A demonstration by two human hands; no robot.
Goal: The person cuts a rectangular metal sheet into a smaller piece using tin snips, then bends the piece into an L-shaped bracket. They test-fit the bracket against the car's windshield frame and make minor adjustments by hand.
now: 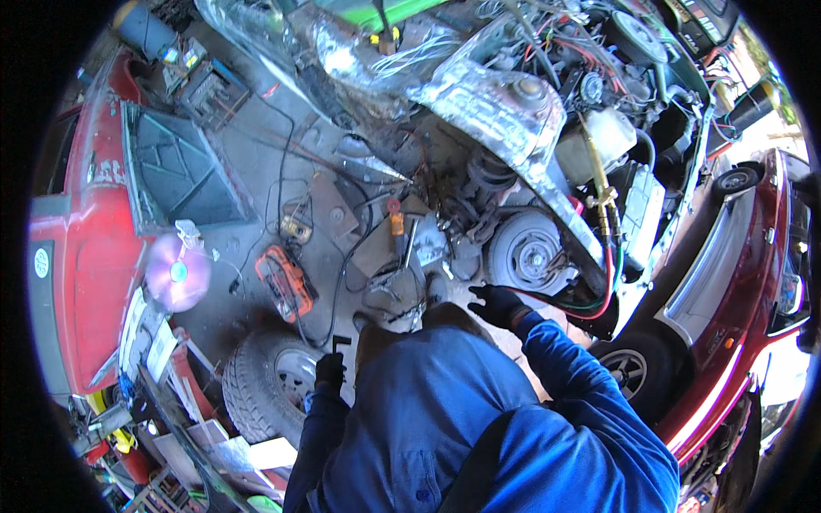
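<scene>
My black-gloved left hand (330, 369) is closed around a small dark bent tool (340, 344) at the lower left, beside a loose off-road tyre (248, 380). My gloved right hand (496, 306) has its fingers apart, close to the green and red hoses (581, 309); whether it touches them is unclear. Just past it sits a grey steel wheel (530, 256) under the stripped car body (522, 120). A brass torch (605, 197) with those hoses rests against the engine bay. An orange toolbox (282, 278) and scattered tools (410, 239) lie on the floor before me.
A red vehicle (85, 291) with a bare frame panel (180, 167) stands at left, near a shiny disc (178, 272). A maroon vehicle (735, 316) is close on my right. Black cables (291, 128), metal plates (333, 205) and a blue cylinder (137, 34) occupy the workshop floor.
</scene>
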